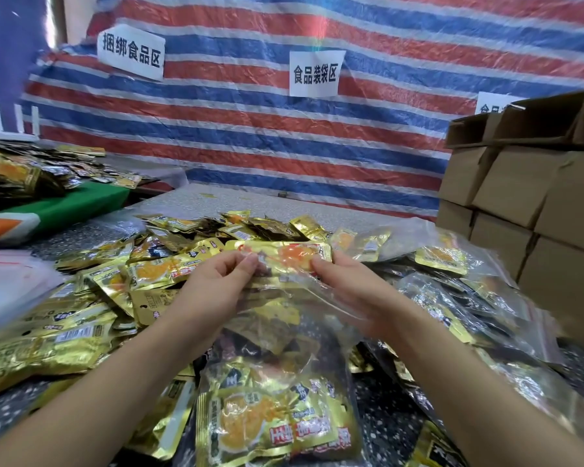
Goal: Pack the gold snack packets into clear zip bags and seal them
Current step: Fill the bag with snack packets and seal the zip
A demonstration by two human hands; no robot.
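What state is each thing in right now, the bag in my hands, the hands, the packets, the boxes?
Clear zip bag: mouth open, held at its top edge, packets inside.
Left hand: pinches the bag's top edge.
Right hand: grips the bag's top edge.
Gold snack packets: loose, heaped on the table.
Filled bags: lying piled at right.
Cardboard boxes: stacked; top one open.

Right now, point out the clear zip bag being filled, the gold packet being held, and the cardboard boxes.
clear zip bag (304, 298), head view, upper wall.
gold packet (284, 256), head view, front face.
cardboard boxes (533, 193), head view, side face.
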